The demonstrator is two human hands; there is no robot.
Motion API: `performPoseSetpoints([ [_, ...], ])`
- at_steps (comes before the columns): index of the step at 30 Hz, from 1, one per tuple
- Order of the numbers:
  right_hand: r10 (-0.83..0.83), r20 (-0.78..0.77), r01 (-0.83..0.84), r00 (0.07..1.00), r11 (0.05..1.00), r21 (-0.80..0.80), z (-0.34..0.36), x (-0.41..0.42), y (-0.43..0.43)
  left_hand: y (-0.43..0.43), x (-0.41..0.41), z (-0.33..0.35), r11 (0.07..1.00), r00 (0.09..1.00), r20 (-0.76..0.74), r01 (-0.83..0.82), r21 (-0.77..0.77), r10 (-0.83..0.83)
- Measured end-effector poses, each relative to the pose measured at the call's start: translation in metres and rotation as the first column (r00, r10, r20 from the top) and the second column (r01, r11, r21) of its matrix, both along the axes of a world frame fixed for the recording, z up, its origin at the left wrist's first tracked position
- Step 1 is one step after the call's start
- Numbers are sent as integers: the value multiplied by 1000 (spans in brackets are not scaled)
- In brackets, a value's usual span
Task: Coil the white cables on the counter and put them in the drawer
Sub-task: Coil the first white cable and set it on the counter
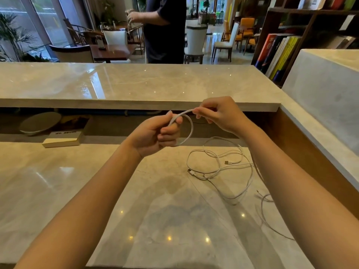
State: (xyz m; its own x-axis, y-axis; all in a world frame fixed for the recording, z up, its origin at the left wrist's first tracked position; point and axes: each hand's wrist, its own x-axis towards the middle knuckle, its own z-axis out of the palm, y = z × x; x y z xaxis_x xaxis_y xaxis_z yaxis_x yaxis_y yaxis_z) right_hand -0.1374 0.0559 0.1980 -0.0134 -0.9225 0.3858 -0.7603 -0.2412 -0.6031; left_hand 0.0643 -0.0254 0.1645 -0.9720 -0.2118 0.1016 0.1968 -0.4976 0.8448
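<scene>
A white cable [191, 129] forms a small loop held above the marble counter [77, 181]. My left hand [157, 134] is closed around the loop's gathered turns. My right hand [217, 115] pinches the same cable's free strand just right of the loop. More white cables [221, 167] lie loose and tangled on the counter below and to the right, with two plug ends showing. One strand [264, 210] trails toward the lower right, under my right forearm. No drawer is visible.
A raised marble ledge [136, 84] runs across behind the counter. Under it sit a book [62, 139] and a round grey object [39, 123]. A person in dark clothes [165, 30] stands beyond the ledge. A bookshelf [281, 51] stands at right.
</scene>
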Motion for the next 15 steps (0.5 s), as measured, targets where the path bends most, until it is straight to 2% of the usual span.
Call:
performPoseSetpoints([
  [3,-43,160,36,986,998,44,-22,-9,6,0,0,0,934,963,-221,213,287,-152],
  [5,-76,224,62,972,996,70,-39,-17,12,-1,1,-1,899,952,-286,219,378,-111],
  [7,-113,220,93,969,991,100,-57,-24,18,-2,3,0,885,950,-312,149,441,-4],
  [12,-242,78,222,967,954,203,-97,-45,39,-16,14,13,842,885,-367,-52,537,288],
  [13,-242,26,231,970,949,213,-99,-43,42,-17,13,14,834,869,-358,-104,541,341],
  [15,-175,-185,215,967,952,220,-95,-29,43,-13,7,15,814,833,-272,-310,491,481],
])
